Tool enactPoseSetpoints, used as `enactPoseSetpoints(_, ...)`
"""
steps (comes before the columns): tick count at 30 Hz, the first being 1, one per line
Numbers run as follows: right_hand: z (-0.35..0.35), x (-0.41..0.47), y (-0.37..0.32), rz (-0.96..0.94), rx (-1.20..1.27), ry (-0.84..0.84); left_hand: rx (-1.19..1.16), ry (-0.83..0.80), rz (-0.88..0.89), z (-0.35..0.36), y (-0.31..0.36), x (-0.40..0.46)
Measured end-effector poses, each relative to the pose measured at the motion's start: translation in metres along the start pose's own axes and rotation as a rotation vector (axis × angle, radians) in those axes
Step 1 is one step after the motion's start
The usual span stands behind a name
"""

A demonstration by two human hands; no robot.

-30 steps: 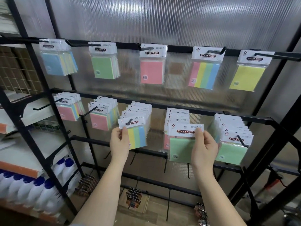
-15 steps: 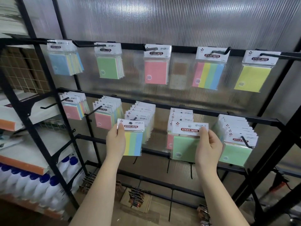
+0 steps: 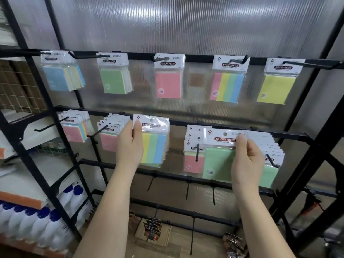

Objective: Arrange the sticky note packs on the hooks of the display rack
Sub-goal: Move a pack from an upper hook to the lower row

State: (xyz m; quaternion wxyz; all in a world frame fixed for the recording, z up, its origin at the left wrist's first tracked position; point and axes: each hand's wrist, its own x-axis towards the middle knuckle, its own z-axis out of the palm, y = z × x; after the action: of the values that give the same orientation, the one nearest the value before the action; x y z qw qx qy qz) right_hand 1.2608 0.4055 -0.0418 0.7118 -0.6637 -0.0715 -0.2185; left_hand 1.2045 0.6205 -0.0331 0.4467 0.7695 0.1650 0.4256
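Fingers point(image 3: 137, 127) of my left hand point(image 3: 130, 146) pinch the striped pack point(image 3: 154, 144) by its white card header, thumb on front, so the punched hole stays free for a hook. Right hand point(image 3: 245, 162) does same w/ the green pack point(image 3: 217, 161), pinching the header's right end; hole not yet on the middle-row hook point(image 3: 197, 152) beside it. Packs are thin, flat, glossy plastic sleeves w/ stiff card tops; rack point(image 3: 242, 132) is black metal bar, hooks slim rods

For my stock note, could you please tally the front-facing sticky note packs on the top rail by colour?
Blue front pack: 1
Green front pack: 1
Pink front pack: 1
Striped multicolour pack: 1
Yellow front pack: 1
Total: 5
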Motion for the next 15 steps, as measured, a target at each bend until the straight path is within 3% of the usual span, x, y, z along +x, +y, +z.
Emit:
enactPoseSetpoints(8,-0.044,0.018,-0.003,0.019,0.032,0.092,-0.142,-0.110,0.246,0.042,0.048,0.019)
enactPoseSetpoints(15,-0.071,0.025,0.002,0.034,0.048,0.135,-0.316,-0.149,0.357,0.087,0.100,0.034)
